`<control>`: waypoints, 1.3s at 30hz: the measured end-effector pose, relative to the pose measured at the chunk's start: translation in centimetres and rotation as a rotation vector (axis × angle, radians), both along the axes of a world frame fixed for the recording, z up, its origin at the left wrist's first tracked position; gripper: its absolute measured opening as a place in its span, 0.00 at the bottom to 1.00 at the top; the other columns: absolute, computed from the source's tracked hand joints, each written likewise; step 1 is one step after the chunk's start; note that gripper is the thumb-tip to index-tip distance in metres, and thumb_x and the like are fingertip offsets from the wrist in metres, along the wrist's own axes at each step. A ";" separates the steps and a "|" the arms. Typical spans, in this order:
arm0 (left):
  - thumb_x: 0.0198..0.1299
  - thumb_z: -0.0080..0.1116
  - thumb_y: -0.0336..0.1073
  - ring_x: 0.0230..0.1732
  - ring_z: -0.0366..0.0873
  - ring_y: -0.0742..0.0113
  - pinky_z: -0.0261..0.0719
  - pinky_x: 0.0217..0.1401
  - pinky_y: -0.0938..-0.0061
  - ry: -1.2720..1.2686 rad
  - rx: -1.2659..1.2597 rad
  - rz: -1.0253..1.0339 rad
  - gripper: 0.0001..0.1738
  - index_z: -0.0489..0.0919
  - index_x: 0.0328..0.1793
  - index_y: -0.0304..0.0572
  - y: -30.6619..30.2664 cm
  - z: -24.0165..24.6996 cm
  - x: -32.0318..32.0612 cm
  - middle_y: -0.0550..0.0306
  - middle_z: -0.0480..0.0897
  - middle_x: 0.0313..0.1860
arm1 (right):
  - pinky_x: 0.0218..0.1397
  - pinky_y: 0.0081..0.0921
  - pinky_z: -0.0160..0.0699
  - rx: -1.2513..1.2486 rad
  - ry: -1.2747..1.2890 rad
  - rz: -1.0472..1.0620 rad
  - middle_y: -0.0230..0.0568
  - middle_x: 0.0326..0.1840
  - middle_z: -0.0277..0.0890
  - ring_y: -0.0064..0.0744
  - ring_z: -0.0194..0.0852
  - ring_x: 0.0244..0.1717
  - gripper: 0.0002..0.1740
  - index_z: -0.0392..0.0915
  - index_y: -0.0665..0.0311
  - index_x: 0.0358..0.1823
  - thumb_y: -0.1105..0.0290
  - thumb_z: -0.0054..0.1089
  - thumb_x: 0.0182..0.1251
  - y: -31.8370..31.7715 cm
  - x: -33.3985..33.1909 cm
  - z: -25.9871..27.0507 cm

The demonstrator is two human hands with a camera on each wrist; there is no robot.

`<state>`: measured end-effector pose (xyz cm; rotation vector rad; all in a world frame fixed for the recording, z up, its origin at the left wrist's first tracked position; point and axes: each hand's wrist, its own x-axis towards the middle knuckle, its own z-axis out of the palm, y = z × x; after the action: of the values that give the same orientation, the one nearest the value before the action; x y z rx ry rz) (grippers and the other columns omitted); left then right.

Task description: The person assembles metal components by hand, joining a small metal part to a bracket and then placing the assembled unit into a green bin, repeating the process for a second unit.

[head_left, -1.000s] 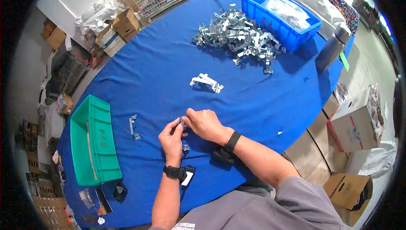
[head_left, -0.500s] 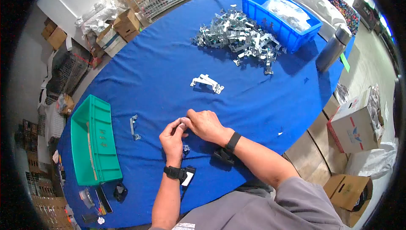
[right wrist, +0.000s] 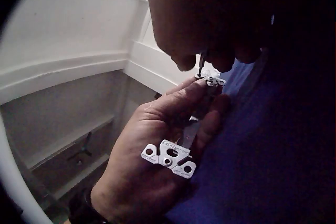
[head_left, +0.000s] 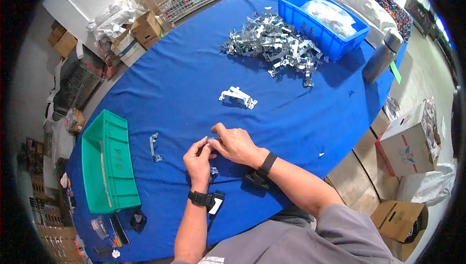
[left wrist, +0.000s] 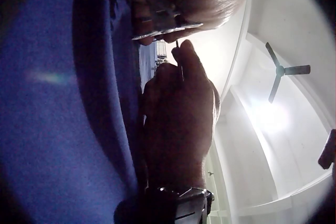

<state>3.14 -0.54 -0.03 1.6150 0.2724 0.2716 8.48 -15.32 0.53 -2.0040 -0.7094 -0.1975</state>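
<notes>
My left hand [head_left: 197,164] grips a silver metal bracket, seen best in the right wrist view. One flanged end of this bracket [right wrist: 169,160], with holes in it, sticks out by the palm. Its other end lies between thumb and fingertips. From the right, my right hand [head_left: 238,145] meets it, pinching a thin metal rod [right wrist: 201,64] whose narrow tip points down at the far end of the bracket. Most of the rod is hidden by the fingers. Beside the left wrist, a small shiny metal part [head_left: 214,170] lies on the blue cloth.
Ahead lie overlapping brackets [head_left: 238,97], with a single bracket [head_left: 155,147] to the left. A green bin [head_left: 127,167] stands at the left. Farther back are a large bracket pile [head_left: 272,40], a blue crate [head_left: 318,32] holding clear plastic, and a steel bottle [head_left: 382,56].
Both hands stay in nearly the same place. My right index finger has lifted a little, and a thin metal piece now shows between the two hands.
</notes>
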 end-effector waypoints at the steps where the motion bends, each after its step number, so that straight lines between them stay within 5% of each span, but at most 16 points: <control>1: 0.65 0.59 0.25 0.39 0.85 0.71 0.85 0.34 0.79 -0.017 -0.022 -0.005 0.12 0.83 0.53 0.30 0.1 -0.2 0.0 0.53 0.86 0.43 | 0.27 0.52 0.74 0.001 0.007 -0.002 0.54 0.23 0.77 0.60 0.79 0.27 0.15 0.67 0.65 0.38 0.59 0.50 0.75 0.0 -0.1 -0.1; 7: 0.65 0.59 0.24 0.39 0.85 0.70 0.85 0.33 0.79 -0.013 -0.046 0.004 0.11 0.83 0.52 0.30 -0.3 0.4 0.0 0.53 0.86 0.42 | 0.29 0.54 0.74 -0.181 0.060 0.022 0.54 0.24 0.78 0.61 0.80 0.28 0.15 0.66 0.65 0.43 0.59 0.50 0.74 0.1 0.5 -0.4; 12: 0.65 0.59 0.25 0.40 0.85 0.69 0.85 0.34 0.78 -0.016 0.002 -0.010 0.12 0.83 0.54 0.31 0.0 -0.1 -0.1 0.52 0.86 0.44 | 0.27 0.54 0.74 0.014 0.007 0.004 0.55 0.23 0.78 0.61 0.79 0.28 0.13 0.66 0.65 0.40 0.61 0.51 0.74 0.2 0.1 -0.4; 20: 0.65 0.59 0.26 0.38 0.84 0.71 0.84 0.33 0.79 -0.010 -0.021 -0.003 0.11 0.83 0.52 0.30 -0.2 0.2 -0.1 0.53 0.87 0.42 | 0.31 0.54 0.76 -0.217 0.097 0.025 0.56 0.26 0.80 0.61 0.81 0.31 0.16 0.69 0.66 0.44 0.59 0.53 0.73 -0.1 0.6 0.1; 22: 0.65 0.60 0.26 0.37 0.84 0.71 0.84 0.33 0.79 -0.012 0.004 -0.003 0.11 0.83 0.52 0.30 0.0 -0.1 0.0 0.53 0.87 0.42 | 0.28 0.52 0.76 0.018 -0.013 -0.014 0.54 0.22 0.78 0.60 0.80 0.28 0.15 0.68 0.66 0.40 0.59 0.51 0.75 0.1 0.1 0.0; 26: 0.65 0.59 0.26 0.39 0.85 0.69 0.84 0.33 0.79 -0.034 -0.038 -0.019 0.12 0.83 0.53 0.30 0.0 -0.2 -0.2 0.53 0.86 0.43 | 0.26 0.51 0.71 -0.092 0.003 -0.001 0.54 0.20 0.75 0.60 0.78 0.26 0.15 0.69 0.66 0.32 0.62 0.54 0.73 0.0 0.2 -0.3; 36: 0.65 0.59 0.25 0.40 0.86 0.67 0.85 0.35 0.78 -0.019 -0.077 0.005 0.12 0.83 0.53 0.31 0.0 0.0 -0.1 0.52 0.86 0.43 | 0.25 0.51 0.70 -0.147 -0.015 -0.030 0.52 0.19 0.74 0.58 0.77 0.24 0.16 0.69 0.65 0.32 0.60 0.54 0.74 0.1 0.3 0.0; 39: 0.63 0.61 0.24 0.40 0.86 0.67 0.86 0.36 0.77 -0.022 -0.140 0.037 0.16 0.80 0.57 0.31 0.4 -0.1 -0.1 0.52 0.86 0.45 | 0.26 0.49 0.75 0.001 0.006 -0.130 0.51 0.24 0.77 0.57 0.80 0.27 0.14 0.69 0.63 0.36 0.59 0.53 0.74 0.2 0.3 0.3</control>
<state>3.02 -0.10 -0.14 1.4686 0.2983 0.2923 8.80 -15.12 0.88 -2.0505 -0.5753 -0.2689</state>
